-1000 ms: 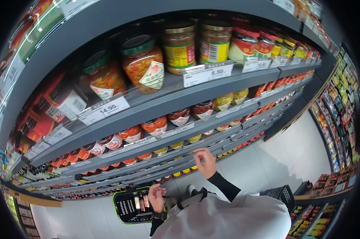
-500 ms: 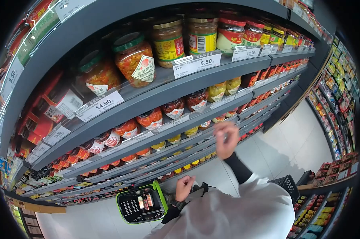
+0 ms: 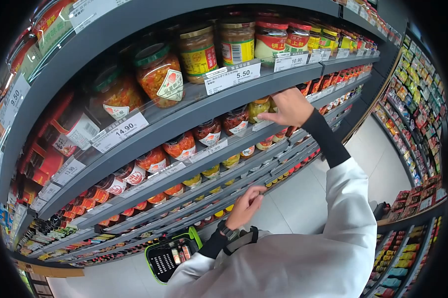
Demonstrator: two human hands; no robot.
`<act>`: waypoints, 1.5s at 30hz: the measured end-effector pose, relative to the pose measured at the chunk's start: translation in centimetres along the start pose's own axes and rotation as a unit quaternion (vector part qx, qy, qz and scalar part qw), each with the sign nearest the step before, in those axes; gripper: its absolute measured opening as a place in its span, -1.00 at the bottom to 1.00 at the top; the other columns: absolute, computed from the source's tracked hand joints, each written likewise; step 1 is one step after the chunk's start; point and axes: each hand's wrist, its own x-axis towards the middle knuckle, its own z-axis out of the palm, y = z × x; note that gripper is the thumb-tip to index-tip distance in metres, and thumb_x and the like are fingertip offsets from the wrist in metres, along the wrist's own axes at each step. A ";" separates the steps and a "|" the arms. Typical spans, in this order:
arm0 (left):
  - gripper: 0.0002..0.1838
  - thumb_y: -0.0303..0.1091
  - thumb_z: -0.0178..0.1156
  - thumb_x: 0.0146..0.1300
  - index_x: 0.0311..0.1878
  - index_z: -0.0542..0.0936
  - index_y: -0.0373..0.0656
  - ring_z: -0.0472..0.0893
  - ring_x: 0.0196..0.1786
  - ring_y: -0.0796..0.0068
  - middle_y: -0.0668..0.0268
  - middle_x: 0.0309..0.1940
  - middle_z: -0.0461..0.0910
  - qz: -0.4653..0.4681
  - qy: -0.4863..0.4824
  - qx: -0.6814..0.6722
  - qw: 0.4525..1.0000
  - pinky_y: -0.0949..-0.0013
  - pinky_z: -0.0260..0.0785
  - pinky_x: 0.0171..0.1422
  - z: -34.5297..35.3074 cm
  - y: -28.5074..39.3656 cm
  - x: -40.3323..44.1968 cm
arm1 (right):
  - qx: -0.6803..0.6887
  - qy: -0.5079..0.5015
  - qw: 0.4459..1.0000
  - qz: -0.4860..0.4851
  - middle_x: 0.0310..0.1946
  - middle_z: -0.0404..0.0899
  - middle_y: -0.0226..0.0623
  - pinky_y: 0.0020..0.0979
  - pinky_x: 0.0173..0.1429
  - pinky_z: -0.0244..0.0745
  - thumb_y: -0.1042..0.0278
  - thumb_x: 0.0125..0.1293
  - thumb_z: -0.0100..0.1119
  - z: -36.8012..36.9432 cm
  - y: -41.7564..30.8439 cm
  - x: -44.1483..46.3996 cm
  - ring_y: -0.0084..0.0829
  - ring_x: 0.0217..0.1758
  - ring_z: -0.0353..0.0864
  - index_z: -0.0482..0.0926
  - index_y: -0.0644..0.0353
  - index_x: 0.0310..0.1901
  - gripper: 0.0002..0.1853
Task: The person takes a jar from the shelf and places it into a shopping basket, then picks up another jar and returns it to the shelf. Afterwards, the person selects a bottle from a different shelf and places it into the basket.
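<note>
My right hand reaches in at the second shelf, by the jars of yellow-green pickles. Its thumb points left across the front of one jar, apart from the fingers. The fingertips are hidden under the upper shelf, so a grip on a jar cannot be made out. My left hand hovers lower, in front of the lower shelves, fingers loosely bent and slightly apart, with nothing visible in it. A dark watch sits on that wrist. Dark red sauce jars stand left of my right hand.
Above runs a grey shelf edge with price tags; a green-lidded jar stands behind it. At lower left is a black shopping basket with a green rim and a few small packages inside. Stocked shelves line the right side.
My right hand has moved up and forward from in front of the shelves to the pickle jars. My left hand has risen and shifted right. The view has turned slightly.
</note>
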 end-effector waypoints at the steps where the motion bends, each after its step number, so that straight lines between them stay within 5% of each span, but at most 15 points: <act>1: -0.69 -0.38 -0.01 0.44 0.20 0.37 -0.21 0.35 -0.45 0.76 0.44 -0.48 0.43 0.011 -0.008 -0.002 1.000 0.61 0.21 -0.36 -0.1 1.1 0.9 | 0.012 -0.037 0.999 0.009 0.01 0.50 0.05 -0.11 0.16 0.38 -0.05 0.07 0.38 -0.1 0.4 0.5 0.06 0.05 0.49 0.42 0.28 0.12 -0.30; 2: -0.66 -0.38 0.00 0.44 0.23 0.34 -0.19 0.37 -0.45 0.75 0.43 -0.44 0.46 0.020 -0.009 -0.018 1.000 0.60 0.23 -0.37 -0.2 2.1 1.7 | 0.005 -0.041 0.999 -0.009 -0.07 0.55 0.05 -0.17 0.04 0.47 -0.10 0.04 0.39 0.3 1.0 1.0 0.04 -0.05 0.56 0.46 0.32 0.06 -0.29; 7: -0.46 -0.39 0.02 0.41 0.41 0.13 -0.14 0.49 -0.37 0.67 0.26 -0.11 0.58 0.102 0.009 -0.069 0.992 0.55 0.38 -0.32 -0.4 5.3 6.2 | 0.062 -0.157 0.986 0.007 -0.07 0.56 0.07 -0.18 0.10 0.46 -0.19 0.03 0.35 -1.0 0.4 3.1 0.01 0.00 0.56 0.49 0.31 0.06 -0.26; 10: -0.34 -0.42 0.01 0.40 0.48 -0.04 -0.10 0.57 -0.24 0.56 0.15 0.15 0.46 0.105 0.016 -0.084 0.991 0.51 0.45 -0.21 -0.7 6.9 7.8 | 0.064 -0.146 0.987 -0.014 -0.12 0.58 0.03 -0.20 0.04 0.49 -0.19 0.00 0.38 -0.5 0.6 3.5 -0.02 -0.06 0.59 0.51 0.29 0.04 -0.27; 18: -0.26 -0.39 0.00 0.40 0.52 -0.16 -0.04 0.59 -0.04 0.39 0.04 0.36 0.24 0.106 -0.021 -0.200 0.974 0.38 0.49 -0.06 -1.2 8.3 9.4 | 0.056 -0.121 0.991 -0.002 -0.14 0.59 0.01 -0.16 0.03 0.49 -0.24 -0.03 0.36 1.1 0.8 3.1 -0.04 -0.08 0.60 0.52 0.27 0.00 -0.26; 22: -0.32 -0.30 -0.06 0.40 0.52 -0.07 -0.06 0.58 0.04 0.29 0.04 0.41 0.21 0.095 -0.027 -0.232 0.968 0.34 0.48 -0.01 -1.5 9.0 9.5 | 0.028 -0.016 0.999 -0.028 -0.31 0.59 -0.10 -0.16 -0.15 0.49 -0.15 -0.11 0.42 1.9 1.0 1.9 -0.04 -0.26 0.59 0.55 0.20 -0.11 -0.35; 26: -0.33 -0.18 -0.11 0.42 0.50 -0.04 -0.15 0.53 0.13 0.23 0.04 0.41 0.20 0.098 -0.049 -0.281 0.953 0.25 0.42 0.13 -2.1 9.5 9.7 | 0.080 0.037 0.996 0.011 -0.26 0.58 -0.12 -0.17 -0.10 0.48 0.00 -0.20 0.52 1.3 0.3 0.9 -0.05 -0.19 0.58 0.58 0.17 -0.12 -0.40; 29: -0.35 -0.07 -0.18 0.44 0.46 0.04 -0.24 0.46 0.23 0.20 0.06 0.38 0.23 0.108 -0.051 -0.346 0.931 0.18 0.33 0.27 -2.2 8.9 10.3 | -0.008 0.165 0.985 -0.047 -0.29 0.56 -0.20 -0.21 -0.22 0.46 -0.10 -0.17 0.50 1.5 -0.2 -0.2 -0.13 -0.25 0.57 0.56 0.15 -0.13 -0.37; 32: -0.35 0.04 -0.26 0.47 0.39 0.17 -0.31 0.38 0.31 0.18 0.09 0.29 0.33 0.108 -0.044 -0.383 0.916 0.17 0.21 0.39 -1.9 9.0 10.9 | 0.038 0.223 0.972 -0.058 -0.25 0.55 -0.19 -0.24 -0.20 0.48 0.12 -0.20 0.56 1.7 -0.9 -1.3 -0.11 -0.20 0.56 0.55 0.17 -0.13 -0.43; 37: -0.38 -0.01 -0.20 0.47 0.41 0.13 -0.26 0.42 0.27 0.23 0.15 0.17 0.41 0.115 -0.075 -0.360 0.923 0.19 0.25 0.34 -2.0 8.5 11.3 | 0.012 0.360 0.923 -0.137 -0.03 0.54 -0.03 -0.17 0.02 0.61 0.42 -0.02 0.44 4.3 0.1 -5.3 -0.02 -0.06 0.63 0.49 0.20 -0.13 -0.60; 40: -0.33 -0.19 -0.02 0.41 0.48 0.00 -0.19 0.39 0.29 0.31 0.19 0.21 0.37 0.099 -0.101 -0.340 0.930 0.23 0.24 0.34 -1.9 8.4 9.7 | 0.031 0.426 0.901 -0.082 -0.04 0.52 -0.01 -0.20 -0.09 0.63 0.21 -0.11 0.60 3.6 -4.3 -6.7 -0.03 -0.06 0.63 0.39 0.15 -0.05 -0.36; 41: -0.30 -0.24 0.02 0.37 0.49 -0.02 -0.17 0.35 0.31 0.33 0.20 0.26 0.31 0.102 -0.091 -0.329 0.934 0.24 0.23 0.36 -1.9 8.3 8.7 | 0.078 0.420 0.901 -0.071 -0.06 0.52 -0.05 -0.21 -0.07 0.62 0.09 -0.20 0.65 3.5 -5.6 -7.0 -0.07 -0.06 0.62 0.38 0.13 -0.06 -0.27; 45: -0.07 -0.50 0.19 0.18 0.52 -0.14 -0.10 0.10 0.48 0.34 0.21 0.44 0.00 0.136 -0.058 -0.266 0.952 0.18 0.20 0.40 -2.2 6.9 4.2 | 0.245 0.174 0.953 -0.025 -0.10 0.53 -0.10 -0.22 -0.06 0.58 0.14 -0.19 0.63 0.4 -9.4 -7.0 -0.13 -0.06 0.61 0.44 0.14 -0.04 -0.32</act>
